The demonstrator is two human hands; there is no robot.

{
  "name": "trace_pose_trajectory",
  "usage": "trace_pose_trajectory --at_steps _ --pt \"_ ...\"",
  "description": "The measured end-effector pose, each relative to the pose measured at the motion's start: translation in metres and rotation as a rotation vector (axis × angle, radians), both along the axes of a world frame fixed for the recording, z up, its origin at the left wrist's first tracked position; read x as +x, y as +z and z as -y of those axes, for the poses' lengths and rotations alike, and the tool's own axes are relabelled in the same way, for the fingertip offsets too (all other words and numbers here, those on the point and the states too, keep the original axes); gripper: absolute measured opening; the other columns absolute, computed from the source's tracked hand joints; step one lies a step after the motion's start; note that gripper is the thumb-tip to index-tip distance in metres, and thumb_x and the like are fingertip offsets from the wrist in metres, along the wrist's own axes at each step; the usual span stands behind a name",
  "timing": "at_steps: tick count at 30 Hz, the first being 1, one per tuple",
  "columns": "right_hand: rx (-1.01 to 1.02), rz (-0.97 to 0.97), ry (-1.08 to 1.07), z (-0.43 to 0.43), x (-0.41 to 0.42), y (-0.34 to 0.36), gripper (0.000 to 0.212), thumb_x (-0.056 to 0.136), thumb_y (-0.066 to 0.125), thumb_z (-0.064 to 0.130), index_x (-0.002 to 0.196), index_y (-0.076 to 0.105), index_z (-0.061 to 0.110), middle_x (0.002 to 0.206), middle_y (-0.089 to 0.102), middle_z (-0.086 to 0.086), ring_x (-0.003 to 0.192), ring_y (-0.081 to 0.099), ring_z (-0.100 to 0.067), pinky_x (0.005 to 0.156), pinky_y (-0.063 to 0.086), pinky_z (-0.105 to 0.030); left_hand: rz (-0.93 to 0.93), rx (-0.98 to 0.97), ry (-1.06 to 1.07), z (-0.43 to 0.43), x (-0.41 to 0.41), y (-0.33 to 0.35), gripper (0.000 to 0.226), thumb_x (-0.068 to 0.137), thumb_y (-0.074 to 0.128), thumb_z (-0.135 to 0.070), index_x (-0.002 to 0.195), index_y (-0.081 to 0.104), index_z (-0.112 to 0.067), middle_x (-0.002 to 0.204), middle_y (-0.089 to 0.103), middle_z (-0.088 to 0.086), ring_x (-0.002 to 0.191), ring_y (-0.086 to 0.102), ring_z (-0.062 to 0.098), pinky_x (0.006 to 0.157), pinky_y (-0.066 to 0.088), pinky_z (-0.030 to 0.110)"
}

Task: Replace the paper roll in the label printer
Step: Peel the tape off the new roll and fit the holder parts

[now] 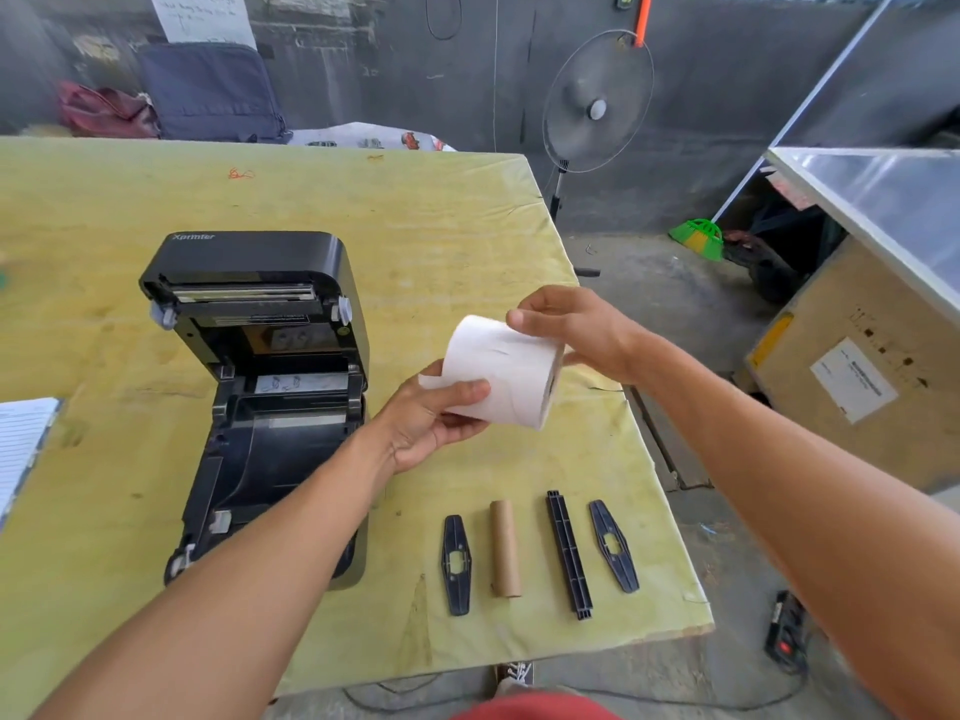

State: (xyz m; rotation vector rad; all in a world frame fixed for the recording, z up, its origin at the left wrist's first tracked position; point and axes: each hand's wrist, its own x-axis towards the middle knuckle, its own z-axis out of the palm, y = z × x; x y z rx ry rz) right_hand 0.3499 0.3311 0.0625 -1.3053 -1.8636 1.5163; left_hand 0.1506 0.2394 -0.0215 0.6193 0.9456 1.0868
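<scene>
Hands grip white roll (501,374) beside open "Xprinter" printer (260,387): left hand (434,420) pinches loose end, right hand (576,330) clasps top.

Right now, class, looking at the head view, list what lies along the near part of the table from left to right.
open label printer → first black roll guide → empty cardboard core → black spindle bar → second black roll guide

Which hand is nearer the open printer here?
Left. The left hand holds the roll just right of the printer; the right hand grips the roll's other side, farther right.
</scene>
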Motion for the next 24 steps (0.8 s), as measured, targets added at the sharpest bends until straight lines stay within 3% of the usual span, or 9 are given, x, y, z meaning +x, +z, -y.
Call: trace_pose_trajectory --at_steps 2,5,10,12,14,17,20,24 --pt "-0.064 -0.053 0.052 0.010 0.012 -0.002 0.050 0.069 0.082 0.050 0.113 0.064 0.035 0.115 0.068 0.002 0.106 0.065 -0.018 0.086 0.055 -0.044 0.024 0.017 0.030 0.000 -0.004 0.008 0.058 0.056 0.086 -0.014 0.110 0.066 -0.016 0.097 0.075 0.004 0.098 0.067 0.027 0.076 0.058 0.040" --pt "-0.094 -0.074 0.108 0.033 0.017 -0.011 0.082 0.062 0.090 0.037 0.129 0.044 0.051 0.128 0.056 -0.001 0.113 0.061 -0.022 0.085 0.057 -0.047 0.020 0.044 0.027 0.004 -0.007 0.020 0.046 0.067 0.080 -0.011 0.110 0.066 -0.018 0.097 0.076 0.004 0.095 0.069 0.025 0.077 0.059 0.038" --pt "0.157 -0.012 0.035 0.065 0.002 -0.021 0.123 0.049 0.096 0.035 0.140 0.014 0.049 0.128 0.046 0.004 0.112 0.060 -0.025 0.084 0.061 -0.043 -0.033 0.038 0.002 0.018 -0.006 0.033 0.044 0.069 0.081 -0.014 0.110 0.065 -0.019 0.098 0.076 0.007 0.095 0.070 0.027 0.076 0.059 0.040" --pt "0.302 0.013 -0.074 0.076 -0.005 -0.026 0.115 0.051 0.094 0.040 0.137 0.018 0.044 0.127 0.046 -0.003 0.112 0.058 -0.026 0.083 0.061 -0.045 -0.058 0.020 -0.006 0.026 -0.003 0.038 0.049 0.066 0.086 -0.018 0.110 0.065 -0.018 0.100 0.075 0.009 0.097 0.070 0.031 0.081 0.059 0.044" --pt "0.339 -0.033 -0.120 0.085 -0.007 -0.027 0.100 0.056 0.091 0.036 0.133 0.026 0.040 0.116 0.051 0.000 0.101 0.062 -0.022 0.068 0.063 -0.044 -0.137 -0.009 -0.047 0.034 -0.003 0.046 0.061 0.058 0.089 -0.029 0.112 0.064 -0.017 0.107 0.072 0.016 0.099 0.069 0.035 0.086 0.057 0.047" --pt "0.175 -0.110 -0.138 0.092 0.000 -0.025 0.091 0.059 0.088 0.034 0.131 0.034 0.041 0.112 0.058 -0.006 0.094 0.065 -0.022 0.058 0.062 -0.037 -0.261 -0.045 -0.156 0.045 -0.014 0.057 0.069 0.053 0.092 -0.035 0.113 0.062 -0.016 0.113 0.064 0.022 0.101 0.064 0.038 0.092 0.053 0.052" --pt "-0.035 -0.170 -0.134 0.098 0.008 -0.021 0.083 0.062 0.086 0.035 0.131 0.040 0.042 0.117 0.061 -0.017 0.092 0.071 -0.034 0.065 0.062 -0.040 -0.291 -0.039 -0.180 0.050 -0.025 0.063 0.044 0.063 0.080 -0.030 0.103 0.066 -0.018 0.112 0.057 0.018 0.101 0.055 0.036 0.098 0.048 0.054" --pt "-0.179 -0.223 -0.126 0.101 0.012 -0.018 0.066 0.071 0.079 0.043 0.128 0.048 0.035 0.123 0.058 -0.016 0.090 0.071 -0.040 0.070 0.062 -0.046 -0.338 0.013 -0.097 0.057 -0.020 0.058 0.044 0.068 0.076 -0.040 0.106 0.070 -0.018 0.118 0.064 0.013 0.113 0.057 0.035 0.100 0.043 0.054"
